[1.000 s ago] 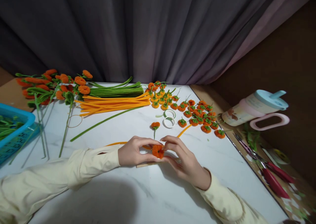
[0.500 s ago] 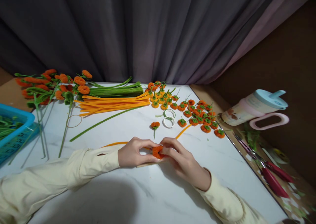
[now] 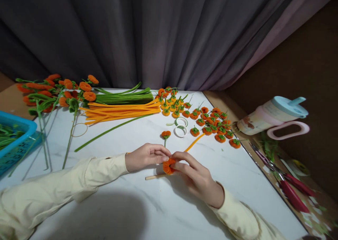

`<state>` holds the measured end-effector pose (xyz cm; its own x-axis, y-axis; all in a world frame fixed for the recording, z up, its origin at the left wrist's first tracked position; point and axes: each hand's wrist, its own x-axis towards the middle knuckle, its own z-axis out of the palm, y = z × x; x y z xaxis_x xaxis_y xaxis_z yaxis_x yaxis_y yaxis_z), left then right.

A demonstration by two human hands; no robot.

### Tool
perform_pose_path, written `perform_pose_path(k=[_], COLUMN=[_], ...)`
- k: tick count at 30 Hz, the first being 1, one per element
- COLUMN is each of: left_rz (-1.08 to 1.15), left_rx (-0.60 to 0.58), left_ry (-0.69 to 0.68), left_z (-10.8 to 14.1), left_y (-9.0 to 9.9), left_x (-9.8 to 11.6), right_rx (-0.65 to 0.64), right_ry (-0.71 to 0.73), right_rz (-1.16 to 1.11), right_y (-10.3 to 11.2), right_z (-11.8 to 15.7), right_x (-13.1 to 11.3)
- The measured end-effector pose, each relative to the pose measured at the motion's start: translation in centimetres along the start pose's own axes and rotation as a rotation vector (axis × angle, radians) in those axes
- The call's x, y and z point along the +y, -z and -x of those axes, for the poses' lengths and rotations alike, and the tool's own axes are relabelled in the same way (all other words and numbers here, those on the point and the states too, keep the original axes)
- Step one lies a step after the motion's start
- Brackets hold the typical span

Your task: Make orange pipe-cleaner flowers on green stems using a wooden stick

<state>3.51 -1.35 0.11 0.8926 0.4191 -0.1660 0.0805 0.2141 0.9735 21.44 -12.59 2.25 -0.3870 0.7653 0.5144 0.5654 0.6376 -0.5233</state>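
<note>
orange flower head (image 3: 168,167) is over the near counter (image 3: 113,201), pinched by the right hand (image 3: 198,178); whether the left hand (image 3: 145,158), at its edge, pinches it cannot be told. the step seems to be finger-shaping, and the next move probably calls for a steady hold. beyond lie a stemmed flower (image 3: 166,134) and pale rings (image 3: 181,136).

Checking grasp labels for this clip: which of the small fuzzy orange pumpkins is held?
The ribbed, round, fuzzy orange pumpkin in the grip of the bare right hand; the others, including the lone green-stemmed orange one, lie beyond, unheld.
</note>
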Motion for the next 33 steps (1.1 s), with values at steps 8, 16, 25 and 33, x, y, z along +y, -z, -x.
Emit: perform_pose_path(k=[8, 16, 25, 33], left_rz=[0.004, 0.036, 0.209, 0.189], left_rx=[-0.012, 0.032, -0.021, -0.052], left_ry=[-0.004, 0.011, 0.057, 0.064], left_z=[0.26, -0.02, -0.22, -0.19], left_y=[-0.42, -0.27, 0.02, -0.15], left_x=[0.16, 0.41, 0.33, 0.52], right_rx=[-0.010, -0.011, 0.108, 0.095], right_ry=[0.004, -0.025, -0.116, -0.162], right_rz=[-0.004, -0.028, -0.103, -0.132], right_y=[0.04, 0.25, 0.40, 0.07], right_z=[-0.07, -0.14, -0.51, -0.73], right_x=[-0.37, -0.01, 0.01, -0.30])
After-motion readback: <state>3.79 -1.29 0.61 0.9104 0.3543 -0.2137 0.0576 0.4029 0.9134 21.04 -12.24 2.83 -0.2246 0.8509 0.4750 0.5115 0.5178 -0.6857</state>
